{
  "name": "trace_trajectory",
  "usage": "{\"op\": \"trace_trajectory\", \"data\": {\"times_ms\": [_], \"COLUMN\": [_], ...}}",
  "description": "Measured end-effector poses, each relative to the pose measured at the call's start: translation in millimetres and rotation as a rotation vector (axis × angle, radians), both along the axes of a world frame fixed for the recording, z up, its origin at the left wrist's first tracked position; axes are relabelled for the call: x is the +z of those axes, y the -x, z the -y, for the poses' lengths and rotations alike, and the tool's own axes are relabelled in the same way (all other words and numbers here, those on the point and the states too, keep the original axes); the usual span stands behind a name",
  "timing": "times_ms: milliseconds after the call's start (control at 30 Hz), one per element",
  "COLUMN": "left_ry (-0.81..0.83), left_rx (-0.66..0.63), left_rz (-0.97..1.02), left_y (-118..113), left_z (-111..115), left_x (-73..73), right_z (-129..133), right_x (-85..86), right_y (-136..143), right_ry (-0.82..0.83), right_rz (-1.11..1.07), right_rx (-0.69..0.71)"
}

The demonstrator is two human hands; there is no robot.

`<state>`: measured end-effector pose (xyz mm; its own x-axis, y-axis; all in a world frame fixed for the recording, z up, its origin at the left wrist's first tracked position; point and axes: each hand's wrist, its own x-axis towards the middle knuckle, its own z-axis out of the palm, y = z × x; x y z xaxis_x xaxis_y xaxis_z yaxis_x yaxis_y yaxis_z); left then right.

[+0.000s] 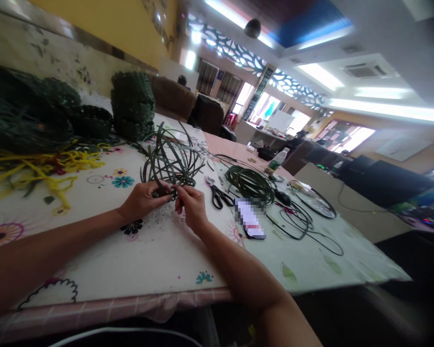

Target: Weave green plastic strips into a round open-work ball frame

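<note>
Two bare hands work at an open frame of dark green strips (171,161), which stands on the desk (137,262) at 12 o'clock from them, its loose ends fanning upward. The left hand (146,200) has its grip closed on the near edge, thumb against fingers; the right hand (192,205) pinches at the same edge, just beside it, though exactly which strip it holds is hard to tell.

The frame looks light and springy, its strips smooth enough to slip and stiff enough to flick back if freed. It seems hardly fragile, but the crossings could loosen, so the dense near edge looks a surer hold than the long free ends.

The desk wears a white flowered cover, with a pale green leafy one to the right. From the hands, scissors (219,196) lie at 3 o'clock, with a coil of green strip (251,185) beyond; a phone (250,219) lies at 4 and a bottle (278,159) stands at 2. Yellow strands (45,178) spread at 9, and a tall woven basket (133,106) stands at 11. Farther off, the room has brown seating (171,99) and bright ceiling lights (318,74).
</note>
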<state>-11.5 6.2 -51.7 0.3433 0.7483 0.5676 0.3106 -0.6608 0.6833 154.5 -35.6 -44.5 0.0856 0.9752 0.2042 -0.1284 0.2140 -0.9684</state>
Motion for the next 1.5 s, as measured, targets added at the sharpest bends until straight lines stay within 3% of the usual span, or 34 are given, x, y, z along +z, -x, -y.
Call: {"op": "trace_trajectory", "data": {"times_ms": [200, 367, 533, 733, 800, 967, 1200, 1500], "left_ry": [0.019, -0.018, 0.018, 0.021, 0.02, 0.092, 0.35, 0.619], "left_rx": [0.068, 0.028, -0.017, -0.049, -0.062, -0.149, -0.163, -0.102], "left_rz": [0.007, -0.041, -0.064, -0.059, -0.058, -0.045, 0.239, 0.395], "left_y": [-4.4, -4.0, -0.8, -2.0, -2.2, -1.5, -7.7, -9.0], "left_z": [6.1, 6.3, 5.0, 3.8, 3.8, 4.2, 6.0, 4.4], "left_x": [0.0, 2.2, 2.9, 2.4, 2.7, 4.1, 3.1, 13.3], "right_z": [7.5, 8.5, 3.5, 6.2, 7.7, 4.6, -0.1, 1.2], "right_x": [2.4, 4.9, 3.4, 0.1, 0.9, 1.8, 1.0, -2.8], "right_y": [5.8, -1.4, -9.0, -4.7, -2.8, -1.8, 1.6, 6.8], "right_ry": [-0.182, -0.375, -0.297, -0.205, -0.122, 0.123, 0.122, 0.073], "right_rz": [0.339, 0.596, 0.594, 0.611, 0.549, 0.09, -0.099, -0.153], "right_rx": [-0.227, -0.189, -0.194, -0.346, -0.29, 0.058, -0.031, 0.07]}}
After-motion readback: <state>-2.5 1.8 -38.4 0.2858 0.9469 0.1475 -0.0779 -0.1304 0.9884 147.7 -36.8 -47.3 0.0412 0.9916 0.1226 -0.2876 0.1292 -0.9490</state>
